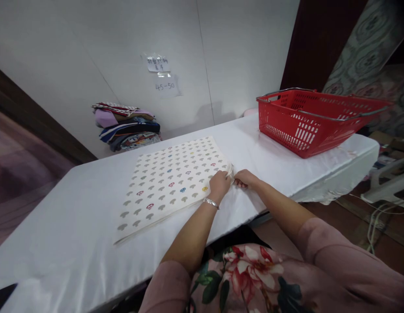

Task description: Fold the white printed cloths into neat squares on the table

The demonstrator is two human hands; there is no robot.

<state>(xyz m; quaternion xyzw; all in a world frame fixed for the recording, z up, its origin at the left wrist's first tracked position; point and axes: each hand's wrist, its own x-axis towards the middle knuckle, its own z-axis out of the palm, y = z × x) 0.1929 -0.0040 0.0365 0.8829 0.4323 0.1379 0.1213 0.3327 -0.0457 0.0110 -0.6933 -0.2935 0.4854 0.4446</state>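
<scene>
A cream cloth (169, 182) printed with grey, red, blue and yellow mushroom shapes lies flat and folded in layers on the white-covered table (74, 230). My left hand (220, 184), with a silver bracelet at the wrist, is closed on the gathered right edge of the cloth. Close beside it, my right hand (245, 178) has its fingers curled at the same bunched edge, pinching it. The fingertips of both hands are partly hidden, and the cloth puckers between them.
A red plastic basket (283, 124) with metal handles stands on the table's right end. At the back left sits a stack of folded fabrics (130, 128) against the wall. Handwritten paper signs (165, 86) are taped above. A white plastic stool (389, 178) and cables lie right of the table.
</scene>
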